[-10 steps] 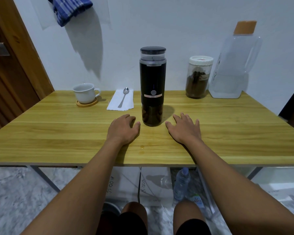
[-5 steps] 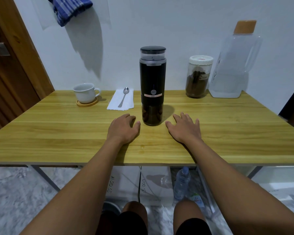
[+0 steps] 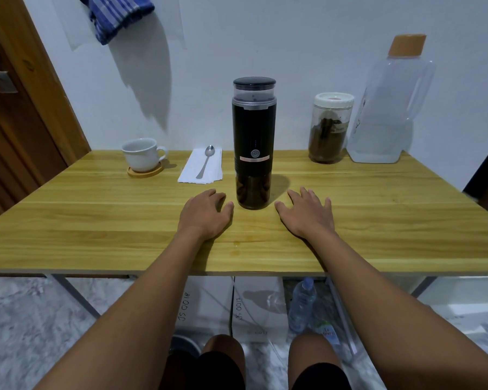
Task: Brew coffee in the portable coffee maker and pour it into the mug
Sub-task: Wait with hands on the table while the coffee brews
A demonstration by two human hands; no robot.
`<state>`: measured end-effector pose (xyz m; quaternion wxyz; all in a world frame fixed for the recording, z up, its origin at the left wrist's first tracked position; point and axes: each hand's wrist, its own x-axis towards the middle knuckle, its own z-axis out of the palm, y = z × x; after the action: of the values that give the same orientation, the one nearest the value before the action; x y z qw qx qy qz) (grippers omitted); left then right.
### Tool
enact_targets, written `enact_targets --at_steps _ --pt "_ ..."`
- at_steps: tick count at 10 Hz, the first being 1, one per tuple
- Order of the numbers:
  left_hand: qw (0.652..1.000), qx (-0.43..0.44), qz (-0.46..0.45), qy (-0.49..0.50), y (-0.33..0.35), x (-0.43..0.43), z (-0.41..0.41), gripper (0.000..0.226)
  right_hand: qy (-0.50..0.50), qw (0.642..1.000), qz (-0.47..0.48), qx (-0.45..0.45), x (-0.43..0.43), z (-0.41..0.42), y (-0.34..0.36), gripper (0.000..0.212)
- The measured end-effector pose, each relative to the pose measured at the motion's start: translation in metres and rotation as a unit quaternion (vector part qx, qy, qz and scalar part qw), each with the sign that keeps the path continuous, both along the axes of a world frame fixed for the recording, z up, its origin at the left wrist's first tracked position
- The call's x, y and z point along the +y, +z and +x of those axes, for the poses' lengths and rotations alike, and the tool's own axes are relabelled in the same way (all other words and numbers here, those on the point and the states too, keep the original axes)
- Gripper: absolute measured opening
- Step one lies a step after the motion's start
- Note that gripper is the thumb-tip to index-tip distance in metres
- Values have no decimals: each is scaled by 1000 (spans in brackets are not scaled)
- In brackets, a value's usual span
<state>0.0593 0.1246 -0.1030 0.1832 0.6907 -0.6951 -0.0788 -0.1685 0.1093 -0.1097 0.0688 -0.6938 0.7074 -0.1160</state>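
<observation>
Resting flat on the table point(image 3: 378, 215), left hand point(image 3: 204, 213) and right hand point(image 3: 306, 213) flank the portable coffee maker point(image 3: 253, 147), holding nothing; no movement since before (likely brewing wait); mug point(image 3: 141, 153) back-left, untouched.

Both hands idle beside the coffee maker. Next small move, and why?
Probably bring the right hand onto the coffee maker and grip its body: both it and the left hand lie flat on the table, holding nothing, and the mug stands apart.
</observation>
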Motion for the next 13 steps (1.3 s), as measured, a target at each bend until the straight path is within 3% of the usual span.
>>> enact_targets --at_steps 13 --pt "1000 -18 19 -4 2 0 -1 55 -1 1000 -2 -3 -1 0 -1 67"
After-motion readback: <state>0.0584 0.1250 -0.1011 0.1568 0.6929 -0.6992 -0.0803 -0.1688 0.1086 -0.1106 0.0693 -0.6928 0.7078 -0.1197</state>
